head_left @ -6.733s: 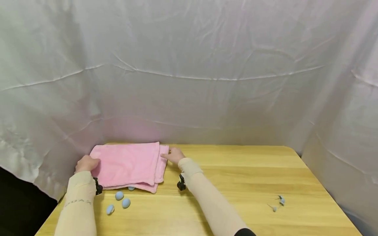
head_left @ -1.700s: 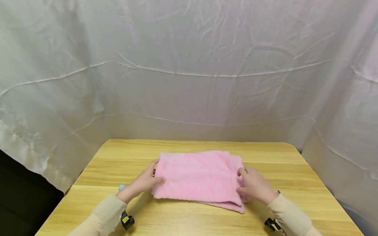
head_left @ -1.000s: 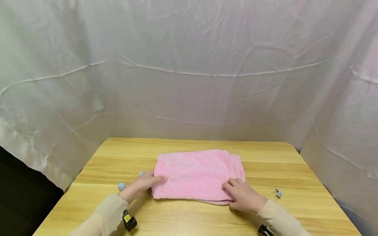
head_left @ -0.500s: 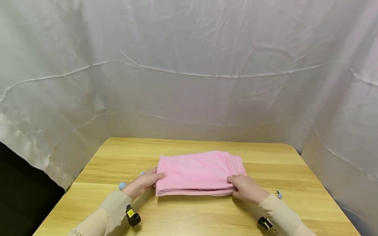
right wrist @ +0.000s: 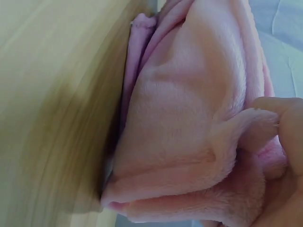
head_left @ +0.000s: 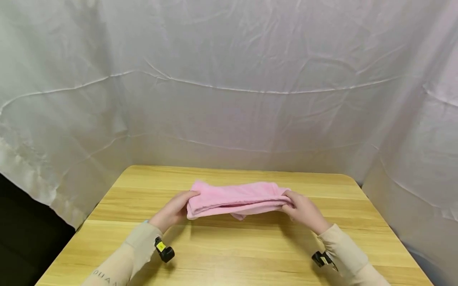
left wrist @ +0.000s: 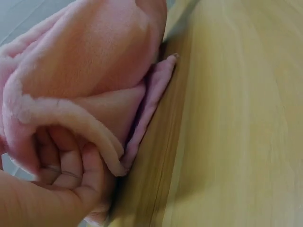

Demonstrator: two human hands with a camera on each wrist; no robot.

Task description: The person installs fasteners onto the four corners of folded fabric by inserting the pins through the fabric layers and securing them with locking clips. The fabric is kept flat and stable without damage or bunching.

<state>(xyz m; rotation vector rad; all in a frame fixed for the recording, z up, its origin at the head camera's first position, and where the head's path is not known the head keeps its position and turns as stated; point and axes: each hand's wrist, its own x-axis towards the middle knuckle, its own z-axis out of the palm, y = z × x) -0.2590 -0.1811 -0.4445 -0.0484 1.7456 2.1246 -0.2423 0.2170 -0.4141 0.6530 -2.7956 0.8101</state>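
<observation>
A folded pink plush towel (head_left: pixel 237 194) lies across the middle of the table, its near edge raised. At its left end my left hand (head_left: pixel 175 208) pinches the edge, thumb on top. My right hand (head_left: pixel 305 209) grips the opposite end the same way. The left wrist view shows curled fingers (left wrist: pixel 71 163) tucked under the soft hem, while one flap of towel (left wrist: pixel 154 101) hangs down by the wood. In the right wrist view, the right thumb (right wrist: pixel 279 106) presses the towel (right wrist: pixel 175 109), and most of the other fingers are hidden behind the folds.
A wooden table (head_left: pixel 229 254) spans the front. Grey-white curtains (head_left: pixel 229 119) hang close behind it and along both sides. A bit of a light blue thing (head_left: pixel 146 221) peeks out by my left sleeve. Small black cameras (head_left: pixel 164 250) sit under each wrist.
Earlier the towel moved from the back left to the middle of the table, and blue round pieces showed. In the last second both hands have raised its near edge up and away from me.
</observation>
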